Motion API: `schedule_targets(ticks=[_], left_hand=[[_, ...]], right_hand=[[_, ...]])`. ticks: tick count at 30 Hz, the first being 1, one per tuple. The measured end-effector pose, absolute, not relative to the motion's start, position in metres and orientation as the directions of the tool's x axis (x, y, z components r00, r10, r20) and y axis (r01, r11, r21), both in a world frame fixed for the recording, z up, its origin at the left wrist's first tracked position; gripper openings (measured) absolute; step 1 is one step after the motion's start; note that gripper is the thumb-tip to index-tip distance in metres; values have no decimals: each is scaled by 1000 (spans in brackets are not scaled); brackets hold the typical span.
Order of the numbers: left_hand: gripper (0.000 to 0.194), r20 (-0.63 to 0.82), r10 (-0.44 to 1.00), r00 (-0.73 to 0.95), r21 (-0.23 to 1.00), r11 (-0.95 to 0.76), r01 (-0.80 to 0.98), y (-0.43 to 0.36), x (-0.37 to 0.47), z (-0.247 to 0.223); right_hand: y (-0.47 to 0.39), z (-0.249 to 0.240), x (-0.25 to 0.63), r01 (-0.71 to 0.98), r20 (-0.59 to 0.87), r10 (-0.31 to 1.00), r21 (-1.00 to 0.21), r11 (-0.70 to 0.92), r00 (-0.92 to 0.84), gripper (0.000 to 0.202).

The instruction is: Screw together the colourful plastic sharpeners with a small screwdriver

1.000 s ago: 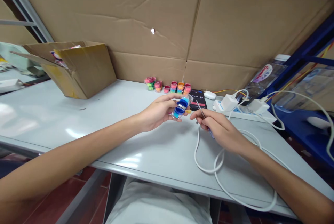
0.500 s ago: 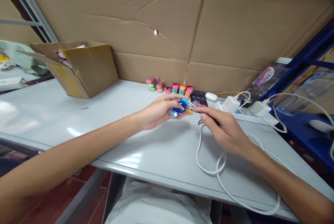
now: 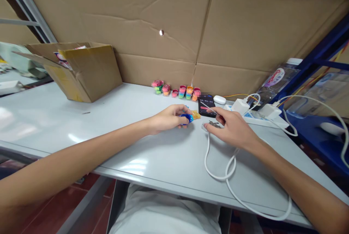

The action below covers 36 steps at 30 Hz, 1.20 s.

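Note:
My left hand (image 3: 171, 118) is low over the table, its fingers closed round a small round dark-blue piece (image 3: 186, 118) with a light-blue part at its edge. Amber translucent bits (image 3: 195, 115) lie just beyond those fingertips. Held in my right hand (image 3: 231, 126) is a thin metal rod (image 3: 207, 107) that points up and left across the phone. The right thumb is lowered beside a small clear piece (image 3: 204, 127); I cannot tell whether it grips it. Small grey metal pieces (image 3: 214, 124) lie under the right fingers, partly hidden.
Colourful small stacks (image 3: 182, 91) line the cardboard wall. Behind my right hand lie a phone (image 3: 204, 100), a white case (image 3: 219, 99) and a power strip (image 3: 272, 120) with chargers. A white cable (image 3: 231, 186) loops across the front right. An open carton (image 3: 95, 72) stands left.
My left hand has lowered the blue piece towards the table. The rod has come away from it, and my right thumb has spread down to the clear piece.

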State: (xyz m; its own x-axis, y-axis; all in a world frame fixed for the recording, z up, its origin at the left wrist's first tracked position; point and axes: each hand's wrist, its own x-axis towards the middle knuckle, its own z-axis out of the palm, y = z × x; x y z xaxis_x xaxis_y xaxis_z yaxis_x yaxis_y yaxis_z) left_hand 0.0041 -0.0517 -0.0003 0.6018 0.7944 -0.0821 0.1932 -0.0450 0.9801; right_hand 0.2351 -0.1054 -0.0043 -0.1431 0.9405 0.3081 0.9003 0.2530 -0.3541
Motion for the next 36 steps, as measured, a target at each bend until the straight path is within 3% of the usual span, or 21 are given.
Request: schedule_targets(ticks=[7, 17, 22, 28, 36], left_hand=[[21, -65, 757, 651, 977, -84, 195, -49, 2, -8], [22, -28, 737, 676, 995, -45, 91, -54, 4, -7], [17, -69, 738, 672, 997, 76, 19, -58, 4, -2], [18, -54, 751, 658, 997, 73, -1, -61, 7, -3], [16, -64, 757, 650, 993, 114, -36, -62, 8, -1]], right_hand=[[-99, -15, 241, 866, 218, 942, -384, 322, -253, 22], [-111, -14, 228, 728, 397, 824, -405, 553, -405, 19], [-116, -11, 225, 715, 411, 814, -409, 567, -411, 24], [-120, -8, 221, 667, 408, 811, -468, 580, -419, 20], [-122, -8, 222, 657, 440, 773, -419, 627, -457, 17]])
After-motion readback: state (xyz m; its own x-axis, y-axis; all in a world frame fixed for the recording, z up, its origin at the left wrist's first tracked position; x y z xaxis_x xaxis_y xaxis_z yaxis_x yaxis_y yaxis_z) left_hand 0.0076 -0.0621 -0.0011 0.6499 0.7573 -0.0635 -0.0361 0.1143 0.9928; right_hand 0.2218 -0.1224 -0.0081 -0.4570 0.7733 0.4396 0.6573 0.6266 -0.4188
